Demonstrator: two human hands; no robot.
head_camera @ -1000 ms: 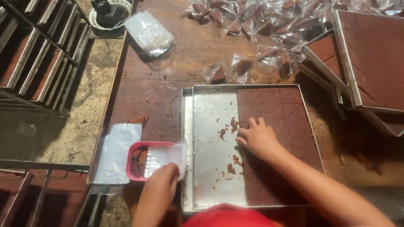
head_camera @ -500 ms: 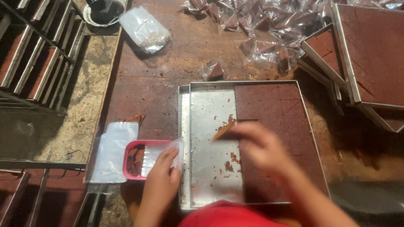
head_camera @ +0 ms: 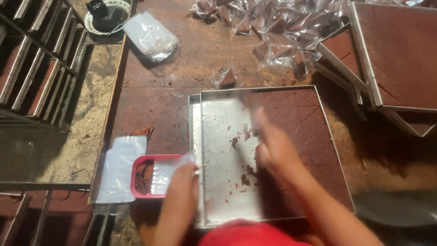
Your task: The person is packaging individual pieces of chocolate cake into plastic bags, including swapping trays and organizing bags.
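Left hand (head_camera: 182,180): fingers curling over a clear plastic bag (head_camera: 170,171) atop the small pink plastic tub (head_camera: 145,175), on the table (head_camera: 159,100).

Right hand (head_camera: 273,146): blurring above the brown slab (head_camera: 309,136) in the square metal tray (head_camera: 218,136); grip unreadable.

Risks: crumbling the slab; tipping the tub.

Two hands, one metal tray (head_camera: 218,136) at the front, one pink tub (head_camera: 139,169), one dark bowl (head_camera: 108,17), and wrapped brown pieces (head_camera: 273,27) too many to count.
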